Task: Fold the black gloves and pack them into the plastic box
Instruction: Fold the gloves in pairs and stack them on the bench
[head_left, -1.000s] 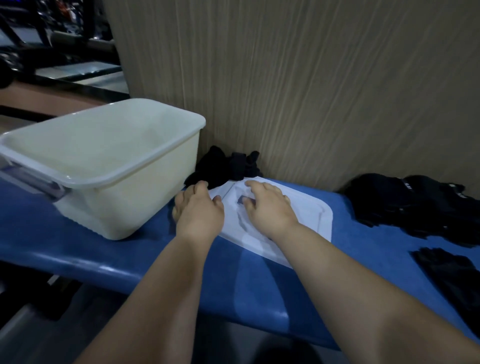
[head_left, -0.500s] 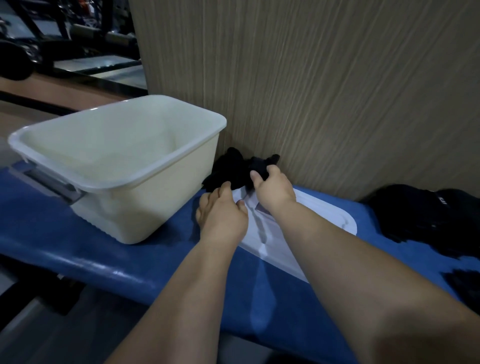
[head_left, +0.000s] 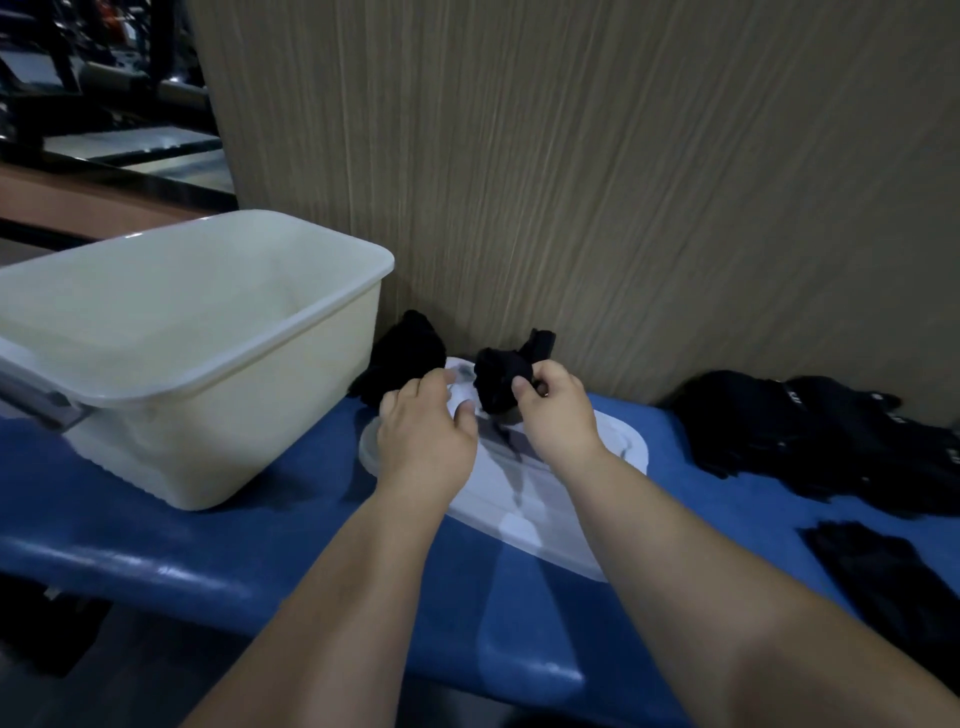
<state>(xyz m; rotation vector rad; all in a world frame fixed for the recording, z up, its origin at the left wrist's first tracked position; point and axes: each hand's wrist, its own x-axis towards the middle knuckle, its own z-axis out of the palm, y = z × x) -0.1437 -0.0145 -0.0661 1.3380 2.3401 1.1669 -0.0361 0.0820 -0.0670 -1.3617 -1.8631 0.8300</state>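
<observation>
Head view: my right hand (head_left: 556, 410) pinches a glove (head_left: 501, 382) over the lid (head_left: 618, 441).
My left hand (head_left: 426, 434) rests loose on the lid, beside the open box (head_left: 208, 415).

Blue padded worktop (head_left: 249, 540): plastic box (head_left: 218, 441) at frame left, white lid (head_left: 519, 499) centre, black gloves (head_left: 810, 436) piled right.

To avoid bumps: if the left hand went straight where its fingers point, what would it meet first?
The left hand would probably meet the black glove heap beside the box; depth is unclear.

Dim, soft-focus, wide-angle edge distortion.
</observation>
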